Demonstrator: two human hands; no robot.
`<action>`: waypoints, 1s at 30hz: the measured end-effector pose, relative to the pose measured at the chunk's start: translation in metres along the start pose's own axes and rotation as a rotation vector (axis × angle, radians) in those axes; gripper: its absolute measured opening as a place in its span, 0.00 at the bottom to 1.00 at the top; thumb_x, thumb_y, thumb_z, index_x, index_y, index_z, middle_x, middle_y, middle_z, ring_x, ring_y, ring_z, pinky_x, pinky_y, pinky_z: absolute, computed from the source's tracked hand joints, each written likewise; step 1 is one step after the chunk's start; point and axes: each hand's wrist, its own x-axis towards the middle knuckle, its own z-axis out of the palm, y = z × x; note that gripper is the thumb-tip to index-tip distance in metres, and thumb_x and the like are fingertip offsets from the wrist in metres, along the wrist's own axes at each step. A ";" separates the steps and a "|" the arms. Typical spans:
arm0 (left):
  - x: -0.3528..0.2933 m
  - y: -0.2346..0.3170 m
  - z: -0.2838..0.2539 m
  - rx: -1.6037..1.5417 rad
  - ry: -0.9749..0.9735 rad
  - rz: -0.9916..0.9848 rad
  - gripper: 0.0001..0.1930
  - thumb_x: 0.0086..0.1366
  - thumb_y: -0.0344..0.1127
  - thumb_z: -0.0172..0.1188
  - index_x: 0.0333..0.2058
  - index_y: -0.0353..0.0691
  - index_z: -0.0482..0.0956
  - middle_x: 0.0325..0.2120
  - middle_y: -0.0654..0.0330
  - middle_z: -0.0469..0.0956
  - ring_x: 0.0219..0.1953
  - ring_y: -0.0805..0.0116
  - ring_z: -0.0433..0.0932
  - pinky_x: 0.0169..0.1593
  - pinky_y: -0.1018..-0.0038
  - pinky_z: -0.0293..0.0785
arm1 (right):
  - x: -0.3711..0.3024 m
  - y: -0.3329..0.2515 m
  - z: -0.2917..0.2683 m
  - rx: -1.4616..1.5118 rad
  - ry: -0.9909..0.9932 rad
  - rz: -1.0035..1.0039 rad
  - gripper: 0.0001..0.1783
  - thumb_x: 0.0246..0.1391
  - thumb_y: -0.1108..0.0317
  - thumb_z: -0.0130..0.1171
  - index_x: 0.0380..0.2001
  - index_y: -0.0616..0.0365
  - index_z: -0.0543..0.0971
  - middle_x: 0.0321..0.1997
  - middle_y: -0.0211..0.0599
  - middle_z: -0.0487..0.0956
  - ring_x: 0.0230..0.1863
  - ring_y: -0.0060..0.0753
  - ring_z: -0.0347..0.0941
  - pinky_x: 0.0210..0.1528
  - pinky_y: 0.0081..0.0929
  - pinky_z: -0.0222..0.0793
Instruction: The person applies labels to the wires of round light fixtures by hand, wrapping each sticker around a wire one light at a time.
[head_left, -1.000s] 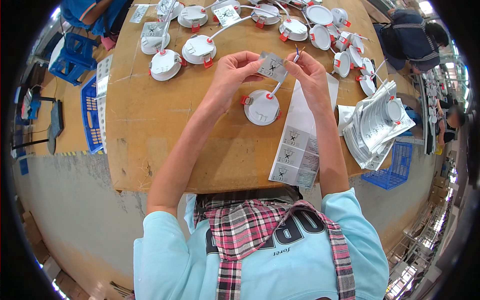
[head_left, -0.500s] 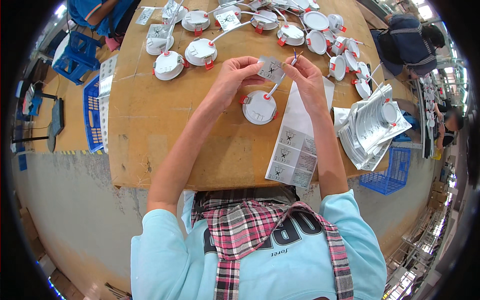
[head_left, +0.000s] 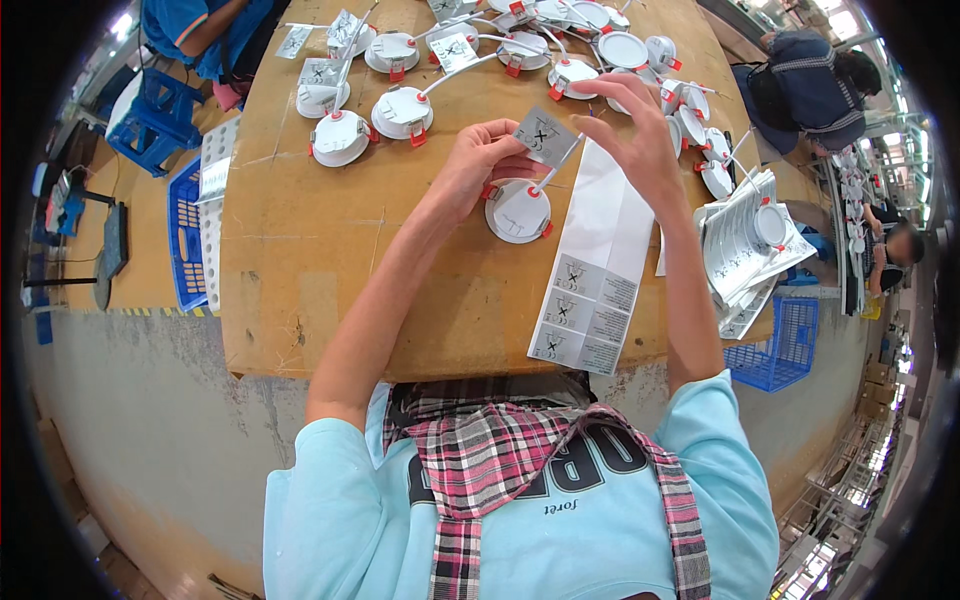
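A silver printed label (head_left: pixel 546 137) is pinched between the thumb and fingers of my left hand (head_left: pixel 482 162). It sits at the white cable of a round white downlight (head_left: pixel 518 216) with red clips, which lies on the table just below. Whether the label is stuck round the cable I cannot tell. My right hand (head_left: pixel 640 145) is raised to the right of the label, thumb and fingers apart and nothing between them. Under my right forearm's inner side lies a white backing strip (head_left: pixel 607 205) with several silver labels left at its near end.
More downlights (head_left: pixel 402 110) with cables, some carrying labels, spread over the far side of the table (head_left: pixel 290 250). A stack of label sheets (head_left: pixel 735 245) lies at the right with a downlight on top. Blue baskets (head_left: pixel 775 345) flank the table. Other people sit at the far left and right.
My right hand has let go of the label and cable end and moved up and right, its fingers spreading. The left hand keeps its pinch on the label, which now shows more fully.
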 end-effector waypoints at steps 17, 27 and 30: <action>0.003 -0.002 -0.001 0.056 -0.119 0.038 0.10 0.64 0.36 0.55 0.38 0.35 0.75 0.33 0.56 0.79 0.34 0.70 0.81 0.43 0.76 0.79 | 0.015 -0.021 -0.003 -0.193 -0.305 -0.033 0.08 0.45 0.66 0.62 0.25 0.59 0.77 0.29 0.33 0.77 0.38 0.33 0.65 0.43 0.29 0.62; 0.001 0.001 0.006 0.002 -0.111 0.019 0.09 0.63 0.35 0.56 0.37 0.35 0.76 0.31 0.60 0.79 0.33 0.74 0.79 0.42 0.77 0.78 | 0.001 -0.002 -0.004 0.121 -0.296 -0.139 0.07 0.47 0.71 0.61 0.28 0.58 0.73 0.35 0.30 0.76 0.42 0.33 0.69 0.46 0.29 0.64; 0.002 0.000 0.001 0.005 -0.064 -0.020 0.08 0.62 0.35 0.57 0.35 0.36 0.77 0.29 0.61 0.78 0.31 0.76 0.78 0.39 0.79 0.78 | -0.006 -0.007 -0.006 0.176 -0.264 -0.148 0.07 0.46 0.73 0.62 0.27 0.57 0.73 0.35 0.28 0.77 0.44 0.31 0.69 0.48 0.29 0.65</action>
